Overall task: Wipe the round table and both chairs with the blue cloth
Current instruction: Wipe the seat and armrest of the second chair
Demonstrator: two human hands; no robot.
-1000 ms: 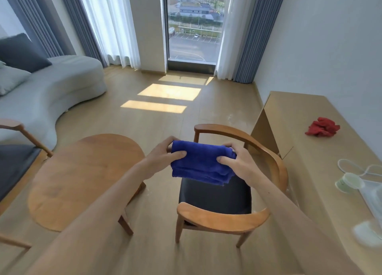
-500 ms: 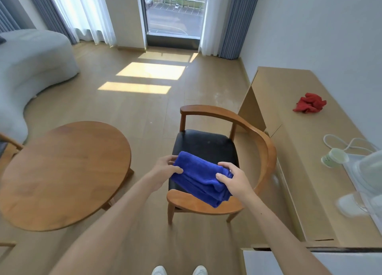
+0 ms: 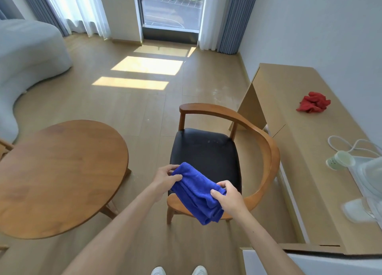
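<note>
A folded blue cloth point(image 3: 195, 192) hangs between both hands above the near edge of a wooden chair point(image 3: 266, 150) with a black seat. My left hand point(image 3: 166, 178) pinches the cloth's upper left end. My right hand point(image 3: 227, 198) grips its lower right end. The round wooden table point(image 3: 60, 175) stands to the left of the chair. Only a sliver of the second chair point(image 3: 5, 147) shows at the left edge, beyond the table.
A long wooden sideboard point(image 3: 306, 171) runs along the right wall, carrying a red cloth point(image 3: 313, 105), a white cable with a small cup point(image 3: 341, 161) and a white appliance point(image 3: 370, 183). A grey sofa point(image 3: 26, 61) curves at the left. My white shoes point(image 3: 178, 270) show at the bottom.
The cloth and both hands have come lower and nearer, from above the chair's seat to its near edge. The view has tilted down, so the whole chair seat shows.
</note>
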